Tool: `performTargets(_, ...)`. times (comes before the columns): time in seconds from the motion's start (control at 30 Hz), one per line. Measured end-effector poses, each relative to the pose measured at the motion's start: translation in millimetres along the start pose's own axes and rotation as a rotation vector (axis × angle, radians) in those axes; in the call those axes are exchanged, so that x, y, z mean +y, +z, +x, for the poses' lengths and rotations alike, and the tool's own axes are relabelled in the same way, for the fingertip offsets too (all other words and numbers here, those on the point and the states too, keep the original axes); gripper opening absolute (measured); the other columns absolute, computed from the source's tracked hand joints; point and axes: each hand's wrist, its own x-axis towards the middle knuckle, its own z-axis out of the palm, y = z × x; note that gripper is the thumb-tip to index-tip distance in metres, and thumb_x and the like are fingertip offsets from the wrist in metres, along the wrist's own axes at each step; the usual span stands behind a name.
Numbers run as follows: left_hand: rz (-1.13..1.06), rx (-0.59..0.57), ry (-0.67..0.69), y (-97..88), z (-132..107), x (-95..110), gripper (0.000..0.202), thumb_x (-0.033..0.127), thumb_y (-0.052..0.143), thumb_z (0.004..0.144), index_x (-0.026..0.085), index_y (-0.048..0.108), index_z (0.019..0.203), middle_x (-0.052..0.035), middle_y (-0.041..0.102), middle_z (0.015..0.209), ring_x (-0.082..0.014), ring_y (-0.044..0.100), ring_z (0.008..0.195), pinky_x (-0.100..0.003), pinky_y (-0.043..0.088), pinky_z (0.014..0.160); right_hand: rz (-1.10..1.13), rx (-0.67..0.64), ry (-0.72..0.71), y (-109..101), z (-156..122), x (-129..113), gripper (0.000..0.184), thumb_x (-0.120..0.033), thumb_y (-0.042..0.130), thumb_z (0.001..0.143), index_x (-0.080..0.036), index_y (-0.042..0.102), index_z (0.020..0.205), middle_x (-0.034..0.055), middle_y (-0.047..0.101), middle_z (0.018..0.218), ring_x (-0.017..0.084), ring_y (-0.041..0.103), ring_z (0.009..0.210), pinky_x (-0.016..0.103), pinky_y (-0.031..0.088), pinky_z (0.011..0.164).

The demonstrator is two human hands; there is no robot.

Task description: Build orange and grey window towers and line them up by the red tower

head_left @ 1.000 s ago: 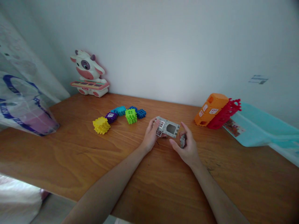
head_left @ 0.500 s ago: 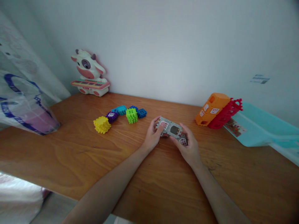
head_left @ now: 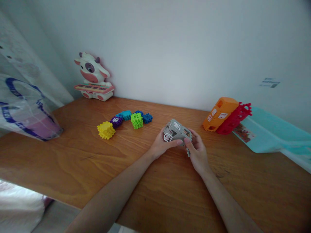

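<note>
Grey plastic house panels [head_left: 176, 131] now angled into a boxy corner rather than flat, pinched with grips pressed together between left hand [head_left: 161, 145] and right hand [head_left: 197, 152], just left of the orange toy block [head_left: 220, 114].

No words, numbers or brands could be read. The blue printing on the plastic bag [head_left: 23, 108] was too blurred to make out, and the small label [head_left: 269, 83] on the wall [head_left: 194, 48] showed only faint, unreadable marks.
</note>
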Motion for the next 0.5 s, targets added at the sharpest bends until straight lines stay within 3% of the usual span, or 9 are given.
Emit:
performTargets(0.13, -0.096, 0.011, -0.056, -2.6, 3, -2, 0.05, 0.034, 0.085, 0.07, 0.017, 0.067, 0.113, -0.0104, 0.073, 0.111, -0.0232, 0.069, 0.097, -0.034, 0.054, 0.085, 0.099, -0.065, 0.009, 1, -1, 7, 0.059, -0.047, 0.073, 0.079, -0.032, 0.051, 0.132, 0.0083, 0.063, 0.13, 0.023, 0.065, 0.108, 0.039, 0.056, 0.088)
performTargets(0.23, -0.252, 0.059, -0.084, -3.8, 7, 2, 0.043, 0.039, 0.08, 0.074, 0.018, 0.068, 0.11, -0.0085, 0.073, 0.112, -0.0224, 0.069, 0.096, -0.032, 0.055, 0.08, 0.058, -0.094, -0.027, 0, 0, 16, 0.072, -0.04, 0.079, 0.073, -0.03, 0.045, 0.135, 0.0058, 0.062, 0.116, 0.02, 0.065, 0.096, 0.037, 0.056, 0.085)
performTargets(0.37, -0.408, 0.154, -0.102, -4.5, 12, 8, 0.039, 0.04, 0.076, 0.076, 0.016, 0.068, 0.106, -0.0062, 0.074, 0.098, -0.0217, 0.07, 0.088, -0.034, 0.057, 0.081, -0.05, -0.067, -0.079, 1, 1, 22, 0.062, -0.039, 0.076, 0.075, -0.028, 0.045, 0.128, 0.0027, 0.058, 0.102, 0.018, 0.062, 0.084, 0.033, 0.056, 0.075)
performTargets(0.5, -0.314, 0.232, -0.087, -4.1, 12, 5, 0.04, 0.041, 0.077, 0.076, 0.013, 0.068, 0.103, -0.0068, 0.073, 0.09, -0.0203, 0.07, 0.079, -0.034, 0.057, 0.079, -0.053, -0.053, -0.127, 3, 1, 23, 0.059, -0.037, 0.077, 0.074, -0.027, 0.046, 0.124, 0.0065, 0.061, 0.109, 0.021, 0.063, 0.095, 0.039, 0.056, 0.084)
